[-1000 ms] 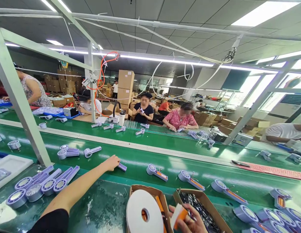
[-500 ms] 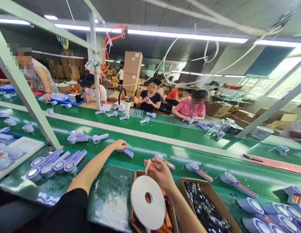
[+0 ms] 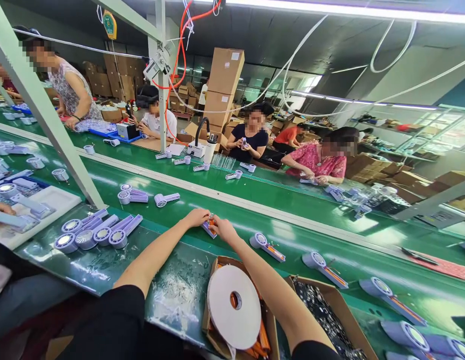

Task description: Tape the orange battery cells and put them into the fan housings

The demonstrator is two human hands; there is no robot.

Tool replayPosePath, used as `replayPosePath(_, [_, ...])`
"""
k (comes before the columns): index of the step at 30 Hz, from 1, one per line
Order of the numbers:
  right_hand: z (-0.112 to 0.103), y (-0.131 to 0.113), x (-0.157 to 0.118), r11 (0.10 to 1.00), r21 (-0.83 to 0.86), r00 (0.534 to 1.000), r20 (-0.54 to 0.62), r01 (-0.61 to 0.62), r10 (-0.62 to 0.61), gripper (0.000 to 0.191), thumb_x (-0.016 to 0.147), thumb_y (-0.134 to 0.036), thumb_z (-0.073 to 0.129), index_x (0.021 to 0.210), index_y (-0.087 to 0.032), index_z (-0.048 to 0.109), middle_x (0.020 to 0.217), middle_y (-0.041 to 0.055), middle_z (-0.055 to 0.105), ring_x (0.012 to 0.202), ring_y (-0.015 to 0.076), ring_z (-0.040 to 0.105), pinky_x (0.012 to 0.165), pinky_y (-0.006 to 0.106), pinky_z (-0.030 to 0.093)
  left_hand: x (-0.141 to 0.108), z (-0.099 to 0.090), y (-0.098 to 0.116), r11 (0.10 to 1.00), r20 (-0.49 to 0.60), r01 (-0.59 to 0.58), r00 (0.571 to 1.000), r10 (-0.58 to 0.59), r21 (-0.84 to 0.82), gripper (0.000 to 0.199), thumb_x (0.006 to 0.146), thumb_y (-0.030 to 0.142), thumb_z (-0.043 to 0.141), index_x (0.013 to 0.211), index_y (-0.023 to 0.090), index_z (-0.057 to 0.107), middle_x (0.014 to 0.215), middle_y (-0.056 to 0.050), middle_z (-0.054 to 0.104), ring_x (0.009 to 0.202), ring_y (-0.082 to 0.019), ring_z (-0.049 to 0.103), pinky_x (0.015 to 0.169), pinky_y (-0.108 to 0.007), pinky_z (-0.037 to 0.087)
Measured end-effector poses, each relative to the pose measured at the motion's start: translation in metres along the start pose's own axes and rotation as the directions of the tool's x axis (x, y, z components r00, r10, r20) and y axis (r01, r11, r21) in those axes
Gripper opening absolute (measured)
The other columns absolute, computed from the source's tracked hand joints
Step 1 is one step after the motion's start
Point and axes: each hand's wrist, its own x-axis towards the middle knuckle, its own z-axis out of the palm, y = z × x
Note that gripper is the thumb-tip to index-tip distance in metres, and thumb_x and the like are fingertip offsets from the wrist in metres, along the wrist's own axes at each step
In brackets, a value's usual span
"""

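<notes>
Over the green belt, my left hand (image 3: 196, 218) is closed on a small lilac handheld fan housing (image 3: 208, 232); its round head is hidden behind my fingers. My right hand (image 3: 222, 229) meets it there, fingers pinched on an orange piece (image 3: 211, 223) at the housing's open handle. Below my right forearm, a white tape roll (image 3: 236, 306) lies on a cardboard box (image 3: 214, 320) that contains more orange pieces. To the right, another fan housing (image 3: 261, 241) with an orange strip in its handle rests on the belt.
A cluster of lilac fan housings (image 3: 93, 233) lies at left near a slanted metal post (image 3: 54, 105). At right is a box of dark small parts (image 3: 326, 312), with more orange-striped fans (image 3: 392, 300) beyond. Several people sit across the belt (image 3: 172, 207).
My right hand has moved from above the tape roll, carrying the orange piece forward to the fan housing in my left hand. The camera view has tilted downward and shifted left.
</notes>
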Motion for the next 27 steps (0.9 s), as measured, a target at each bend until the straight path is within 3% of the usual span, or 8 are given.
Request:
replayPosePath(7, [0.001, -0.007, -0.003, 0.968, -0.251, 0.982, 0.185, 0.018, 0.029, 0.041, 0.104, -0.043, 0.060, 0.143, -0.031, 0.064, 0.115, 0.0120, 0.079, 0.107, 0.0306, 0.076, 0.094, 0.040, 0.055, 0.000, 0.007, 0.009, 0.998, -0.020, 0.054, 0.998, -0.054, -0.036, 0.032, 0.103, 0.040, 0.066, 0.124, 0.015, 0.068, 0.123, -0.009, 0.070, 0.109, -0.022, 0.069, 0.096, -0.044, 0.060])
replayPosePath(11, [-0.017, -0.026, 0.002, 0.971, -0.235, 0.975, 0.219, 0.030, 0.023, 0.033, 0.100, -0.042, 0.067, 0.128, -0.028, 0.074, 0.115, 0.0131, 0.081, 0.111, 0.0329, 0.076, 0.097, 0.042, 0.056, -0.001, -0.005, 0.025, 0.997, -0.027, 0.070, 0.997, -0.071, -0.028, 0.032, 0.103, 0.040, 0.066, 0.125, 0.016, 0.067, 0.125, -0.010, 0.069, 0.109, -0.022, 0.069, 0.096, -0.044, 0.061])
replayPosePath(14, [-0.042, -0.035, -0.017, 0.989, -0.143, 0.984, 0.175, 0.040, -0.014, 0.033, 0.093, -0.034, 0.075, 0.125, -0.024, 0.077, 0.118, 0.0128, 0.081, 0.115, 0.0332, 0.075, 0.101, 0.041, 0.054, -0.013, -0.020, 0.048, 0.999, -0.061, 0.043, 0.997, -0.043, -0.008, 0.036, 0.103, 0.040, 0.066, 0.131, 0.017, 0.065, 0.132, -0.011, 0.066, 0.117, -0.025, 0.067, 0.102, -0.049, 0.057])
replayPosePath(17, [-0.063, -0.029, -0.079, 0.997, -0.035, 0.996, 0.059, 0.066, -0.064, 0.043, 0.102, -0.035, 0.062, 0.143, -0.024, 0.067, 0.139, 0.0104, 0.073, 0.129, 0.0289, 0.068, 0.109, 0.038, 0.050, -0.053, -0.026, 0.080, 0.997, -0.082, -0.078, 0.994, 0.078, 0.002, 0.044, 0.106, 0.038, 0.057, 0.143, 0.014, 0.058, 0.148, -0.017, 0.057, 0.137, -0.031, 0.054, 0.119, -0.054, 0.042])
replayPosePath(19, [-0.065, -0.019, -0.143, 0.995, 0.074, 0.997, -0.043, 0.068, -0.065, 0.043, 0.106, -0.035, 0.051, 0.144, -0.022, 0.066, 0.143, 0.0094, 0.071, 0.129, 0.0253, 0.068, 0.109, 0.036, 0.051, -0.097, -0.021, 0.103, 0.970, -0.007, -0.244, 0.970, 0.244, -0.016, 0.050, 0.102, 0.040, 0.063, 0.147, 0.018, 0.058, 0.152, -0.014, 0.057, 0.144, -0.030, 0.048, 0.126, -0.046, 0.032])
replayPosePath(21, [-0.058, -0.008, -0.210, 0.942, 0.333, 0.986, -0.165, 0.049, 0.007, 0.037, 0.102, -0.041, 0.056, 0.127, -0.021, 0.076, 0.127, 0.0099, 0.079, 0.112, 0.0265, 0.075, 0.100, 0.039, 0.058, -0.144, -0.012, 0.123, 0.886, 0.155, -0.458, 0.873, 0.463, -0.067, 0.058, 0.090, 0.045, 0.078, 0.144, 0.030, 0.063, 0.149, -0.005, 0.063, 0.144, -0.029, 0.049, 0.128, -0.041, 0.028])
replayPosePath(24, [-0.038, 0.004, -0.293, 0.840, 0.541, 0.956, -0.226, -0.037, 0.188, 0.035, 0.096, -0.051, 0.065, 0.108, -0.024, 0.083, 0.110, 0.0090, 0.083, 0.102, 0.0292, 0.077, 0.094, 0.042, 0.060, -0.192, -0.001, 0.146, 0.784, 0.362, -0.611, 0.711, 0.603, -0.106, 0.078, 0.083, 0.048, 0.084, 0.154, 0.034, 0.054, 0.158, -0.009, 0.055, 0.153, -0.039, 0.037, 0.130, -0.057, 0.016])
replayPosePath(27, [-0.023, 0.006, -0.334, 0.756, 0.652, 0.912, -0.272, -0.061, 0.309, 0.039, 0.092, -0.057, 0.068, 0.102, -0.023, 0.084, 0.104, 0.0102, 0.084, 0.097, 0.0298, 0.078, 0.091, 0.043, 0.061, -0.198, 0.001, 0.162, 0.814, 0.457, -0.575, 0.704, 0.543, -0.081, 0.093, 0.078, 0.049, 0.087, 0.160, 0.036, 0.044, 0.163, -0.010, 0.048, 0.154, -0.044, 0.034, 0.125, -0.065, 0.021])
